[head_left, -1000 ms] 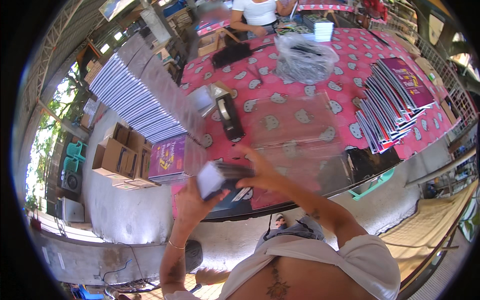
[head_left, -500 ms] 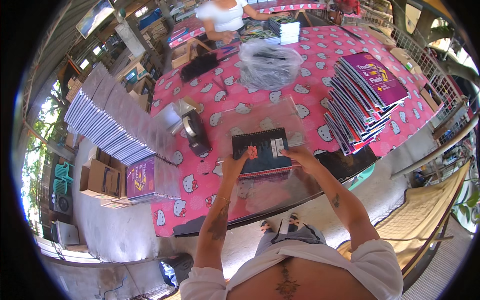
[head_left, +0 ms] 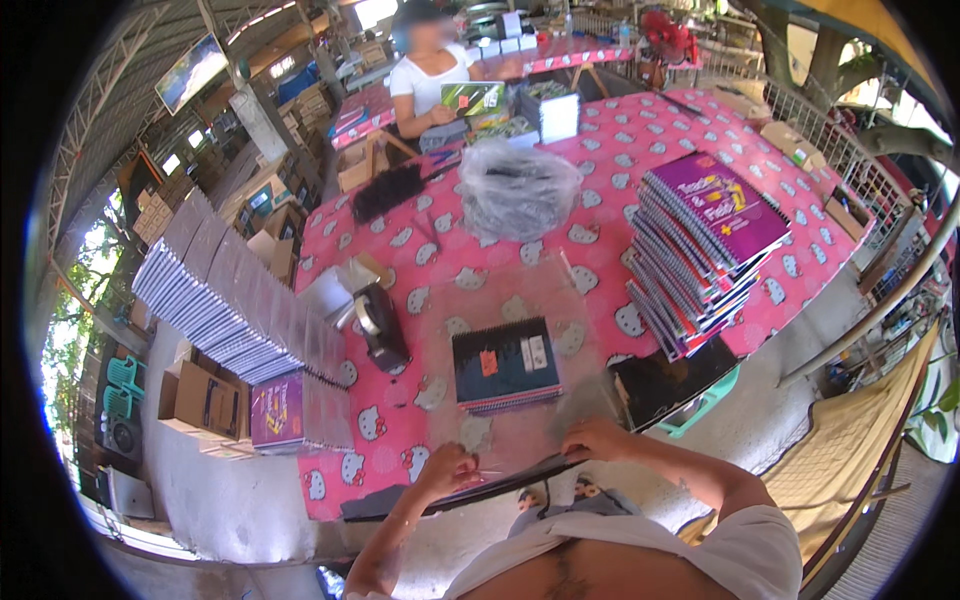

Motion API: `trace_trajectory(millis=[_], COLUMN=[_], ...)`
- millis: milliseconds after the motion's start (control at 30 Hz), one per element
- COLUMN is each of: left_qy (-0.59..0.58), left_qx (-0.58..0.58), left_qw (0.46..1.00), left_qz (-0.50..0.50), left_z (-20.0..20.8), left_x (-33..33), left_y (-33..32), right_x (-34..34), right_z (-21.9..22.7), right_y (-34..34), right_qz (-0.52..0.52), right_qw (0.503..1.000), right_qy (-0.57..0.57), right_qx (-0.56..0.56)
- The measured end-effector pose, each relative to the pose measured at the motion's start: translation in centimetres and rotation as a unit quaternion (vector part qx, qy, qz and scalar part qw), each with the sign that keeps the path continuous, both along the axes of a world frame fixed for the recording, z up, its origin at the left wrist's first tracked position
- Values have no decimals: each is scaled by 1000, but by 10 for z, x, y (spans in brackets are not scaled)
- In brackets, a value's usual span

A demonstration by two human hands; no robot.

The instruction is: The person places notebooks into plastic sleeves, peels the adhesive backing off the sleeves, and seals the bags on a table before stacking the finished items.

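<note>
A short stack of spiral notebooks (head_left: 507, 368), with a dark cover on top bearing an orange sticker and a white label, lies on a clear plastic sheet (head_left: 540, 285). Both my hands are apart from the notebooks, down by the sheet's near edge. My left hand (head_left: 450, 470) has its fingers curled, pinching the plastic at the near left. At the near right, my right hand (head_left: 597, 440) is closed on the sheet's edge, its fingertips partly hidden.
A black tape dispenser (head_left: 382, 328) stands left of the sheet. Tall notebook stacks rise at left (head_left: 240, 310) and right (head_left: 705, 235). Bundled clear plastic (head_left: 515, 190) lies beyond, beside a black brush-like thing (head_left: 388, 193). Across the table, a person (head_left: 430, 80) handles a green-covered book (head_left: 473, 98).
My hands have let go of the notebook stack and drawn back to the sheet's near edge. The view has tilted up. The person across now holds up a green-covered book.
</note>
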State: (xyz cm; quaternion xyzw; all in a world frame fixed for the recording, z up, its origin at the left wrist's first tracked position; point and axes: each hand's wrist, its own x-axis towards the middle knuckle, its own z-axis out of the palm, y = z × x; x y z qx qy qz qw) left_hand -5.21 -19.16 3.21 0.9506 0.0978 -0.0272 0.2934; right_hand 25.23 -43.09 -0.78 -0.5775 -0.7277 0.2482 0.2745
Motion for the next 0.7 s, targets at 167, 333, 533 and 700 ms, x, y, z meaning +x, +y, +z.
trace_trajectory(millis=[167,333,533,700], left_qy=[-19,-81,-78,-183], left_qx=[-96,71,59,135], left_qw=[978,994,980,972], left_qz=[184,-12,172,61], left_z=[-12,12,-6,-5], left_x=[-6,-15,-12,-12], left_y=[-5,-12,-9,4], right_x=[-9,-8,-20,4], right_z=[16,17,25,53], right_y=[20,20,29,25], right_qz=[-66,-13,-125,-92], right_qw=[992,992,990,989], right_qy=[-18,-95,-16,8], right_qx=[-108,-85,-69,-119])
